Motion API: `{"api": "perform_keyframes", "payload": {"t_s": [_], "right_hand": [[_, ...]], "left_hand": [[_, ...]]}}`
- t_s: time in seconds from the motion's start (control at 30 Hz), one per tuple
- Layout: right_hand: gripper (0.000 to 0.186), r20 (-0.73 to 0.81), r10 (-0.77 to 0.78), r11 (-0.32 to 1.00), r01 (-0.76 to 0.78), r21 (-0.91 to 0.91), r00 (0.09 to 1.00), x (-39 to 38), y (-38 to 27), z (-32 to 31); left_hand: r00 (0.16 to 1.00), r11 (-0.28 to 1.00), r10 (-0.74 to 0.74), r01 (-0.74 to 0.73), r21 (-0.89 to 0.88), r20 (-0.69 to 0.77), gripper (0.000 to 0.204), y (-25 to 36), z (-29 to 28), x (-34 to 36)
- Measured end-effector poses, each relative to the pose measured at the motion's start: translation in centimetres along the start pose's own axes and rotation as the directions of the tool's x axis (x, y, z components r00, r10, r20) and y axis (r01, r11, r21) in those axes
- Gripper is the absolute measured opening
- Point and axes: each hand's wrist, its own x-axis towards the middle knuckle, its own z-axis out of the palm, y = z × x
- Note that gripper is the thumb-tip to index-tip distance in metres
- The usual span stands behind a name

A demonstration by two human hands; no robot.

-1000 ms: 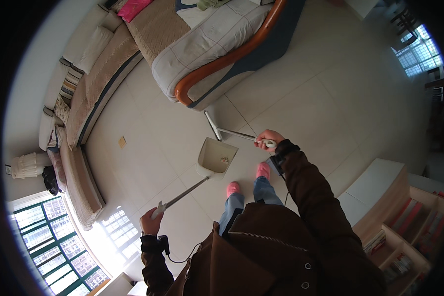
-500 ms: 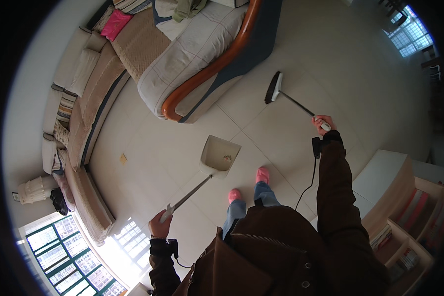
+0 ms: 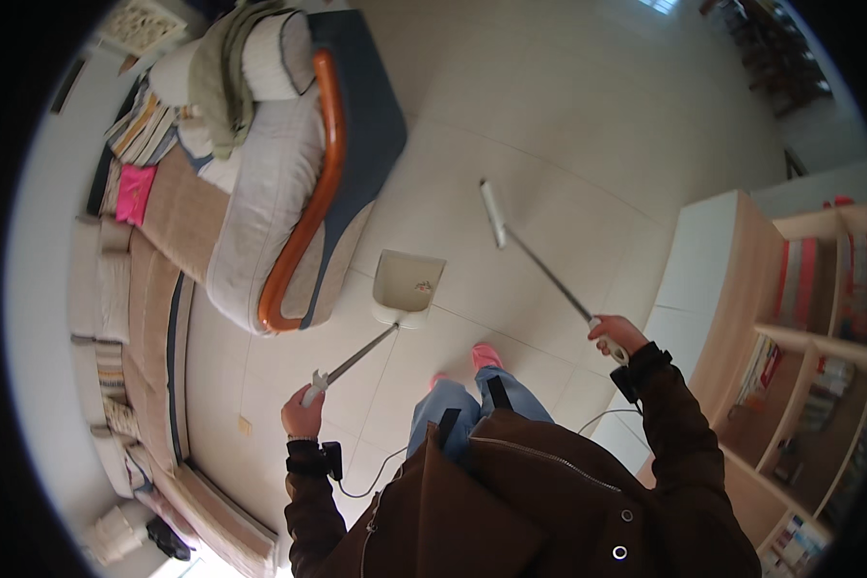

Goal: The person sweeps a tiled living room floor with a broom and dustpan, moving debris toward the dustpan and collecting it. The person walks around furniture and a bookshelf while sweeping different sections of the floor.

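My left hand [image 3: 302, 414] is closed round the grip of a long-handled dustpan. The beige pan [image 3: 407, 287] rests on the tiled floor ahead of my feet, with a small heap of debris [image 3: 422, 286] inside it. In my right hand [image 3: 618, 335] is the pale grip of a broom, the fingers wrapped around it. Its grey pole slants away to the upper left and ends in a narrow white head [image 3: 492, 214]. That head is to the right of and beyond the dustpan, apart from it; its bristles are mostly hidden from this angle.
A sofa with a curved wooden armrest [image 3: 329, 164] stands beyond the dustpan to the left. Shelves [image 3: 819, 347] and a white cabinet [image 3: 686, 260] line the right side. A small yellowish piece [image 3: 246, 425] lies on the floor at left. Pink slippers [image 3: 486, 357] are on my feet.
My view has turned, shifting the sofa and shelves across it. The broom has swung, so its head shows its white top instead of dark bristles. Both hands keep their grips.
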Motion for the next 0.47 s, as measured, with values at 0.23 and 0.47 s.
{"api": "perform_keyframes", "payload": {"t_s": [0.23,0.47], "right_hand": [[0.01,-0.022,0.109,0.98,-0.111,-0.163,0.994,-5.0,4.8,-2.7],[0.034,-0.061,-0.12,0.875,0.076,-0.479,0.991,1.7,1.6,-7.5]], "left_hand": [[0.966,0.965,0.25,-0.255,0.066,0.068,0.036,6.6,1.8,8.2],[0.938,0.948,0.315,-0.318,0.002,0.145,0.035,11.3,1.6,15.0]]}}
